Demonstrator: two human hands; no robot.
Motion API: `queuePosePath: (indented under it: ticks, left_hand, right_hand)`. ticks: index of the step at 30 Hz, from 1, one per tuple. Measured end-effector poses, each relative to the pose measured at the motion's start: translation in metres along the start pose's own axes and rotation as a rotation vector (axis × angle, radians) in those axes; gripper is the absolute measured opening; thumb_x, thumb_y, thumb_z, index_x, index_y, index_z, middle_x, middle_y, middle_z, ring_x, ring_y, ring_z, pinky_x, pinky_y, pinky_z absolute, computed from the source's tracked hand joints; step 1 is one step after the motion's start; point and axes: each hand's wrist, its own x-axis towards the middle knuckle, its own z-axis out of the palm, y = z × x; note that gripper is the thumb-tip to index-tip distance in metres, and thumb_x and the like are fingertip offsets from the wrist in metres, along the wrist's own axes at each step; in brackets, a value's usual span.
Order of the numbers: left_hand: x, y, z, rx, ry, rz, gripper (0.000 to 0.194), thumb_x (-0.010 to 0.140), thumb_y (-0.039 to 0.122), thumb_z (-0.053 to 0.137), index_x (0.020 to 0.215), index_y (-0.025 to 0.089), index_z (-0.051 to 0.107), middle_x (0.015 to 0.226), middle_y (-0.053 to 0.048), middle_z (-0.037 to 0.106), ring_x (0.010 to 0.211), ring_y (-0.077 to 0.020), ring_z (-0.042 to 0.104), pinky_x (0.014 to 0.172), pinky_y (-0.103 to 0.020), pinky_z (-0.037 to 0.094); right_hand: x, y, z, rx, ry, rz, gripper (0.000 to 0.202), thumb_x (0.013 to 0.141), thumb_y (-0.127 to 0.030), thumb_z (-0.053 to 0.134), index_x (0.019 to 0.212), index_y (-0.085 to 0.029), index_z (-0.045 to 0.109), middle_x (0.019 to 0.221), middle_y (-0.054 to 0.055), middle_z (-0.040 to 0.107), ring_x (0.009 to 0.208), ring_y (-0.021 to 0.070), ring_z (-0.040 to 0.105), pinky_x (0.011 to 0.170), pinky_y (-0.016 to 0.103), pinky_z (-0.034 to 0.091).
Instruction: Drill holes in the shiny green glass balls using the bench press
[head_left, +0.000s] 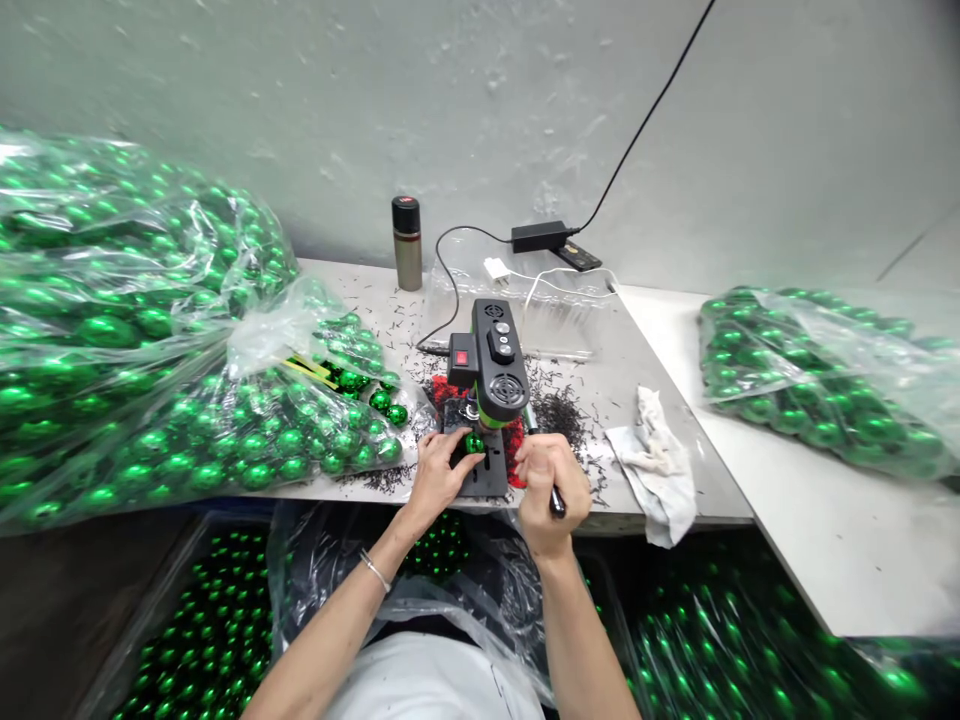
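Note:
A small bench-top machine (491,360) with a black head and a red switch stands on a black base plate (487,480). Under its head, my left hand (441,468) pinches a shiny green ball ornament (473,443) between thumb and fingers. My right hand (553,490) is wrapped round the machine's black lever handle (557,503), which points down toward me. Several loose green balls (388,403) lie left of the machine, at the mouth of a clear bag (255,430) full of the same balls.
A second bag of green balls (817,385) lies on the white side table. A bottle (407,243), a power adapter (540,237) and a white charger (496,270) are at the back. Black scraps (559,415) litter the worktop, and a crumpled cloth (656,465) hangs over its front edge. Below are more balls.

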Motion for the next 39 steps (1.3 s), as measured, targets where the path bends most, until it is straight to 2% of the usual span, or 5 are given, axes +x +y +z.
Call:
queuePosePath:
  ticks: [7,14,25,34,39]
  left_hand:
    - [0.0,-0.002,0.002,0.062,0.008,0.113,0.031,0.09,0.035,0.071,0.118,0.022,0.069,0.109,-0.008,0.076,0.103,-0.0254,0.067,0.11,-0.051,0.038]
    - [0.001,-0.005,0.002,0.03,0.012,0.112,0.032,0.086,0.036,0.075,0.115,0.023,0.071,0.109,-0.008,0.077,0.102,-0.0257,0.067,0.107,-0.051,0.043]
    - [0.0,-0.002,0.002,0.025,0.003,0.105,0.031,0.086,0.034,0.075,0.115,0.022,0.071,0.107,-0.008,0.077,0.102,-0.0268,0.068,0.106,-0.052,0.043]
    - [-0.001,-0.004,0.004,-0.001,0.007,0.108,0.032,0.086,0.032,0.076,0.116,0.022,0.071,0.105,-0.009,0.076,0.101,-0.0273,0.068,0.105,-0.053,0.044]
    - [0.004,0.0,0.003,-0.012,0.013,0.099,0.032,0.083,0.032,0.078,0.113,0.022,0.073,0.104,-0.009,0.076,0.1,-0.0277,0.068,0.102,-0.051,0.048]
  right_hand:
    - [0.0,-0.001,-0.001,-0.006,-0.014,-0.017,0.028,0.094,-0.008,0.046,0.07,-0.021,0.051,0.069,-0.001,0.056,0.067,0.0122,0.057,0.06,0.027,0.044]
    - [-0.017,0.012,0.003,0.011,0.007,-0.047,0.026,0.095,-0.011,0.045,0.071,-0.021,0.049,0.069,-0.001,0.055,0.065,0.0119,0.055,0.059,0.027,0.046]
    - [-0.061,0.049,0.015,-0.008,0.052,-0.109,0.029,0.1,-0.022,0.037,0.072,-0.022,0.046,0.076,-0.002,0.056,0.066,0.0113,0.058,0.084,0.038,0.056]
    - [-0.062,0.056,0.015,-0.085,-0.034,-0.214,0.031,0.102,-0.022,0.034,0.073,-0.023,0.045,0.075,-0.003,0.054,0.07,0.0109,0.062,0.084,0.035,0.055]
    - [-0.042,0.039,0.01,-0.022,0.059,-0.127,0.034,0.1,-0.018,0.037,0.067,-0.021,0.044,0.07,-0.002,0.053,0.063,0.0109,0.056,0.079,0.035,0.053]
